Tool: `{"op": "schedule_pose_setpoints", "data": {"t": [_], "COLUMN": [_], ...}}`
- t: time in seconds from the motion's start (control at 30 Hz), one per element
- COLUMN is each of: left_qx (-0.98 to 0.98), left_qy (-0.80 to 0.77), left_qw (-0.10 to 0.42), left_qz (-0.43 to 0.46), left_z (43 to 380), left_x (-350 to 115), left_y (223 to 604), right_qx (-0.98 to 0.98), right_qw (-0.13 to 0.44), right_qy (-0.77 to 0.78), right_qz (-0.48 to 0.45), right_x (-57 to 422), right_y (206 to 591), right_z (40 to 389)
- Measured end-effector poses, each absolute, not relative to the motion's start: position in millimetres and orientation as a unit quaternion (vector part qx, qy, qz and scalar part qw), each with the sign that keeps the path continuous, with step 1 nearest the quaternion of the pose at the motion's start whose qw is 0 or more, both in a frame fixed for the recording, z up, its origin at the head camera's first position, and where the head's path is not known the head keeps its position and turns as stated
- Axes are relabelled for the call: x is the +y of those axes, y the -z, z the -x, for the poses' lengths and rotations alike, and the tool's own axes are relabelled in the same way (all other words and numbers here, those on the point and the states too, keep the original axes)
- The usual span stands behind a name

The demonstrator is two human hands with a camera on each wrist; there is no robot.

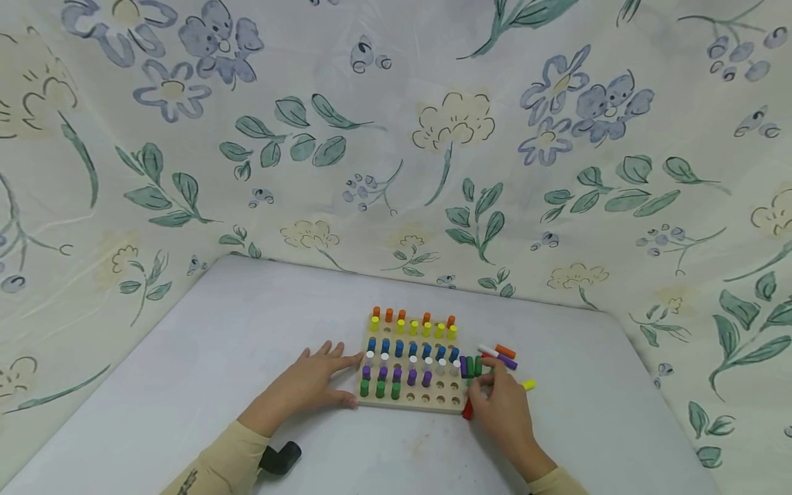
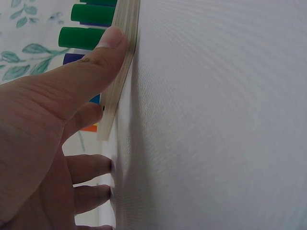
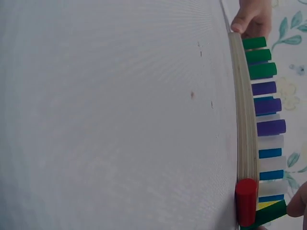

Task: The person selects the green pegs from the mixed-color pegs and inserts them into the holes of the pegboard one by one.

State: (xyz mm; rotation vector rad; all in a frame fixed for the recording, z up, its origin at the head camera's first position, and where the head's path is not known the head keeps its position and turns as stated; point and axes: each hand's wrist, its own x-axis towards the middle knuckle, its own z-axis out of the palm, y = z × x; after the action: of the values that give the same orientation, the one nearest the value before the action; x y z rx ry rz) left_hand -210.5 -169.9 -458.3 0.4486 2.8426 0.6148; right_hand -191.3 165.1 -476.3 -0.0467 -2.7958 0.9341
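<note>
A wooden pegboard (image 1: pixel 433 405) carries rows of orange, yellow, blue, white, purple and green pegs, with bare holes at the front right. My left hand (image 1: pixel 312 378) steadies its left side, thumb and forefinger against the edge and the other fingers spread on the table. To the right of the board, my right hand (image 1: pixel 504 409) reaches among loose pegs. In the right wrist view its fingertips pinch a green peg (image 3: pixel 271 213), partly cut off by the frame. Beside that lies a red peg (image 3: pixel 246 202) at the board's corner.
Loose orange (image 1: pixel 505 351), white (image 1: pixel 487 350) and yellow pegs (image 1: pixel 529 385) lie around the right hand, with purple and green ones by the board. A black curved object (image 1: pixel 281 459) sits near the left forearm. Floral-patterned sheeting (image 1: pixel 396 172) rises behind the white table (image 1: pixel 297 295).
</note>
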Motion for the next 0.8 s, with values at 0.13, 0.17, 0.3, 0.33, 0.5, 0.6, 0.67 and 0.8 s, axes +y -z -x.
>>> {"op": "schedule_pose_setpoints", "data": {"t": [0.13, 0.17, 0.3, 0.33, 0.5, 0.6, 0.67, 0.8], "left_qx": [0.962, 0.962, 0.962, 0.962, 0.962, 0.962, 0.961, 0.961], "left_qy": [-0.206, -0.206, -0.206, -0.206, -0.206, -0.208, -0.209, -0.211], "left_qw": [0.099, 0.099, 0.098, 0.098, 0.096, 0.096, 0.096, 0.099], "left_qz": [-0.152, -0.151, -0.151, -0.151, -0.150, -0.152, -0.153, -0.152], "left_z": [210.4, 210.4, 210.3, 210.3, 210.2, 209.9, 210.0, 210.6], "left_x": [-169.8, -169.7, -169.3, -169.3, -169.1, -169.1, -169.3, -169.8], "left_y": [458.4, 458.2, 457.7, 457.7, 457.9, 457.7, 457.5, 457.5], "right_qx": [-0.937, -0.935, -0.929, -0.928, -0.924, -0.922, -0.921, -0.920], "right_qw": [0.099, 0.098, 0.091, 0.090, 0.087, 0.082, 0.078, 0.078], "right_qy": [-0.335, -0.341, -0.359, -0.362, -0.372, -0.377, -0.380, -0.383], "right_qz": [0.010, 0.011, 0.020, 0.021, 0.023, 0.028, 0.034, 0.036], "right_x": [167.7, 168.1, 169.0, 169.3, 170.6, 170.8, 170.5, 170.2], "right_y": [476.5, 476.6, 477.2, 477.3, 478.6, 478.8, 478.8, 478.7], "right_z": [190.5, 190.5, 190.7, 190.7, 191.8, 192.4, 193.0, 193.4]}}
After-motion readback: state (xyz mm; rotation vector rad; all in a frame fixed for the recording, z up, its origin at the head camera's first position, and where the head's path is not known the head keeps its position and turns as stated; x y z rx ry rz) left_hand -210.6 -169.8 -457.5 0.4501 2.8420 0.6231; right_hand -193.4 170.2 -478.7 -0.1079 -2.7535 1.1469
